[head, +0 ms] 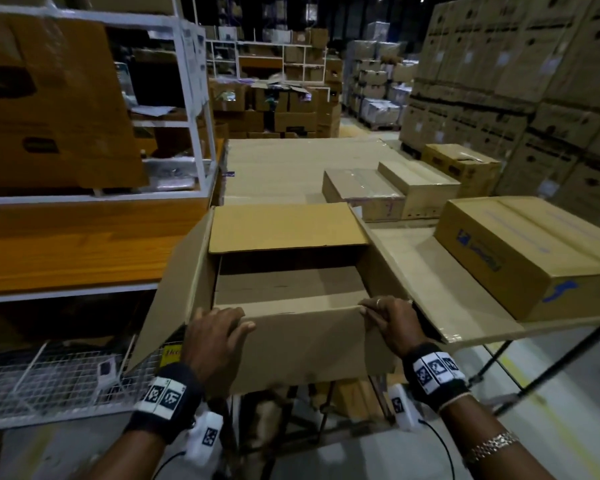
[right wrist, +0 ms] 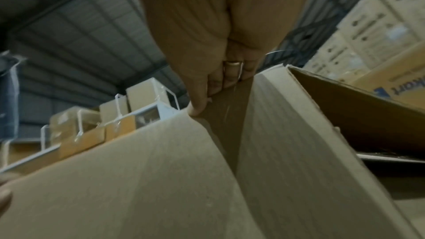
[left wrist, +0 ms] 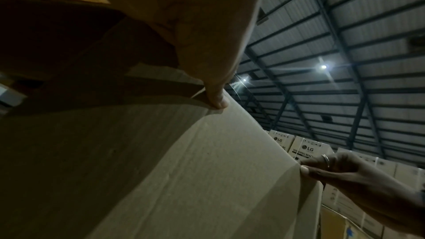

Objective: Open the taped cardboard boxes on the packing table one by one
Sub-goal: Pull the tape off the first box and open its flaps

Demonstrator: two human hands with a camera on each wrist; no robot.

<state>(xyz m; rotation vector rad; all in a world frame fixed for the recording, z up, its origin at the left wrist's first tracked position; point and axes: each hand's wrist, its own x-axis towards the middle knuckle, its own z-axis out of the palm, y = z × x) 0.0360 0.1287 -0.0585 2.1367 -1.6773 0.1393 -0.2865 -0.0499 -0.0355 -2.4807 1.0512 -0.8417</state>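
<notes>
An open brown cardboard box [head: 291, 285] stands at the table's near edge, its four flaps spread; only bare cardboard shows inside. The near flap [head: 305, 341] hangs toward me. My left hand [head: 219, 327] grips its left top corner, fingers over the edge, thumb on the outer face. My right hand [head: 385, 317], with a ring, pinches the flap's right corner. In the left wrist view my thumb [left wrist: 216, 97] presses the flap [left wrist: 184, 170], and the right hand [left wrist: 333, 168] holds the far corner. In the right wrist view the right hand [right wrist: 207, 88] clamps the flap [right wrist: 138, 170].
A large closed box with blue print [head: 534, 251] sits on the table to the right. Three smaller closed boxes [head: 364, 192] stand behind it. The cardboard-covered table [head: 284, 168] stretches beyond. A white shelf rack [head: 84, 244] stands left, a wire basket [head: 49, 382] below it. Stacked cartons [head: 534, 81] stand at the right.
</notes>
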